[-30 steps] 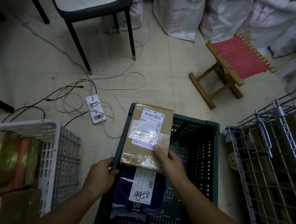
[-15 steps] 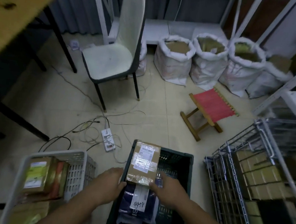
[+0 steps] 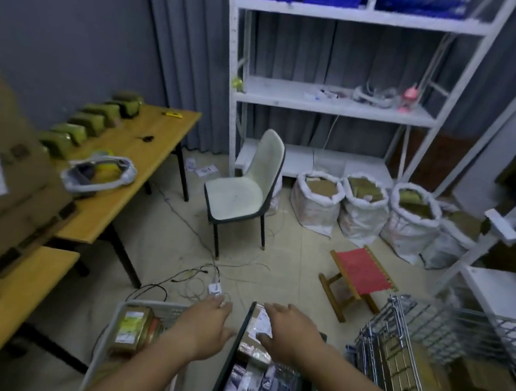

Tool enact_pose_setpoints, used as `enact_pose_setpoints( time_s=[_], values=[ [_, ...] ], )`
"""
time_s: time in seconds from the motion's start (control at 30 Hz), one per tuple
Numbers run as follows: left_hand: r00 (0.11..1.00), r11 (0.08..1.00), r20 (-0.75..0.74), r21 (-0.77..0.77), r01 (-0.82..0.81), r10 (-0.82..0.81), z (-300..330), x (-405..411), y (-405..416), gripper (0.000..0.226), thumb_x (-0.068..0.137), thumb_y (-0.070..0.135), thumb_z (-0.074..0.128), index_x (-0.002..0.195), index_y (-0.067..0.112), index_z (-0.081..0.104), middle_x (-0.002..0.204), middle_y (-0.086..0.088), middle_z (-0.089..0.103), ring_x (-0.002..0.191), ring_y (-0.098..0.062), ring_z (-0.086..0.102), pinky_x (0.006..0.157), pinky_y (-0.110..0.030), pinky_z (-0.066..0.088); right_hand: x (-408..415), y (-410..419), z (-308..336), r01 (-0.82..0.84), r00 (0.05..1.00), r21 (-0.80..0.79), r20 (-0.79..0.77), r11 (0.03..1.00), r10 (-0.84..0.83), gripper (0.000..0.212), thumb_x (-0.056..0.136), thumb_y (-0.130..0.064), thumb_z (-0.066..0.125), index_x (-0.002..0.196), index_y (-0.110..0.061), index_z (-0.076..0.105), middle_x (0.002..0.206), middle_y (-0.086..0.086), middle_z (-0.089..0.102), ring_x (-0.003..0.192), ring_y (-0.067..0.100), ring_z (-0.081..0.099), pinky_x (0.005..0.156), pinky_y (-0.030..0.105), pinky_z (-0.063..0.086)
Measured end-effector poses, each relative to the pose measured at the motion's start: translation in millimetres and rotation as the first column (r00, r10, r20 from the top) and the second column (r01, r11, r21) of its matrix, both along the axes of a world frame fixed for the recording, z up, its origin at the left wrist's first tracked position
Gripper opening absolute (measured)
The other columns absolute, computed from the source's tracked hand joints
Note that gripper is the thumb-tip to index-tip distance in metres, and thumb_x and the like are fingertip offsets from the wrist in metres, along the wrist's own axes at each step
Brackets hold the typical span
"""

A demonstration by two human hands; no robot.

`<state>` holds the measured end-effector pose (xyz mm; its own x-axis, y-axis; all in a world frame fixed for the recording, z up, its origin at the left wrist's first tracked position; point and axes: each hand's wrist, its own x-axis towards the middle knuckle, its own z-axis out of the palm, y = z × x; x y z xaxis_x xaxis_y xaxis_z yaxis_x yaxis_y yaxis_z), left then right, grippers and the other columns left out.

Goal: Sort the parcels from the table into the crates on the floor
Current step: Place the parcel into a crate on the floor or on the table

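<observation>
A brown cardboard parcel with a white label lies in the dark green crate on the floor, on top of a dark bagged parcel. My right hand hovers just above it with fingers spread, holding nothing. My left hand is open too, over the gap between the green crate and a white crate that holds a labelled box. More parcels wait on the yellow table: a row of green-taped boxes, a grey plastic bag and big cardboard boxes at the left.
A wire cage with boxes stands right of the green crate. Ahead on the floor are a power strip with cables, a red folding stool, a white chair, several white sacks and a white shelf rack.
My head has lifted, so the room, table and shelves come into view. My right hand has let go of the brown parcel, which now rests in the green crate; both hands are rising off it.
</observation>
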<state>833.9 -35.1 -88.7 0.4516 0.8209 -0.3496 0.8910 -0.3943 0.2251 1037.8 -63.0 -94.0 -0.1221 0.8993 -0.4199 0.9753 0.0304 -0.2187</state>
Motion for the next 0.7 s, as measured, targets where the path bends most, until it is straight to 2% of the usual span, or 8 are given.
enact_pose_setpoints(
  time_s=[0.17, 0.3, 0.53, 0.7],
  values=[
    [0.999, 0.994, 0.009, 0.099, -0.045, 0.044, 69, -41, -32, 0.061, 0.102, 0.051, 0.039, 0.152, 0.017, 0.032, 0.162, -0.008, 0.028, 0.149, -0.024, 0.023, 0.121, -0.036, 0.022, -45, -21, 74, -0.082, 0.996, 0.076, 0.052, 0.994, 0.078, 0.07, 0.1, -0.052, 0.048, 0.156, -0.016, 0.028, 0.16, 0.009, 0.037, 0.146, 0.037, 0.032, 0.119, 0.047, 0.031],
    [0.995, 0.984, 0.025, 0.145, -0.098, 0.096, 108, -88, -66, 0.067, 0.103, 0.049, 0.038, 0.159, 0.018, 0.019, 0.167, -0.005, 0.015, 0.154, -0.023, 0.01, 0.124, -0.036, 0.012, -94, -38, 110, -0.154, 0.986, 0.142, 0.092, 0.978, 0.142, 0.07, 0.1, -0.053, 0.047, 0.157, -0.018, 0.027, 0.16, 0.008, 0.037, 0.146, 0.037, 0.032, 0.119, 0.048, 0.031],
    [0.97, 0.959, -0.001, 0.149, -0.241, 0.244, 144, -212, -133, 0.067, 0.104, 0.05, 0.037, 0.159, 0.014, 0.018, 0.167, -0.006, 0.013, 0.155, -0.023, 0.005, 0.125, -0.036, 0.009, -221, -77, 151, -0.288, 0.957, 0.187, 0.093, 0.939, 0.275, 0.071, 0.101, -0.053, 0.047, 0.159, -0.021, 0.023, 0.164, 0.004, 0.031, 0.151, 0.037, 0.024, 0.12, 0.049, 0.03],
    [0.928, 0.921, -0.01, 0.128, -0.369, 0.373, 155, -320, -190, 0.065, 0.105, 0.051, 0.034, 0.158, 0.016, 0.019, 0.167, -0.007, 0.015, 0.155, -0.026, 0.006, 0.124, -0.039, 0.016, -333, -107, 166, -0.418, 0.908, 0.21, 0.091, 0.884, 0.408, 0.072, 0.101, -0.053, 0.048, 0.159, -0.02, 0.023, 0.162, 0.005, 0.034, 0.151, 0.037, 0.025, 0.119, 0.048, 0.032]
  ],
)
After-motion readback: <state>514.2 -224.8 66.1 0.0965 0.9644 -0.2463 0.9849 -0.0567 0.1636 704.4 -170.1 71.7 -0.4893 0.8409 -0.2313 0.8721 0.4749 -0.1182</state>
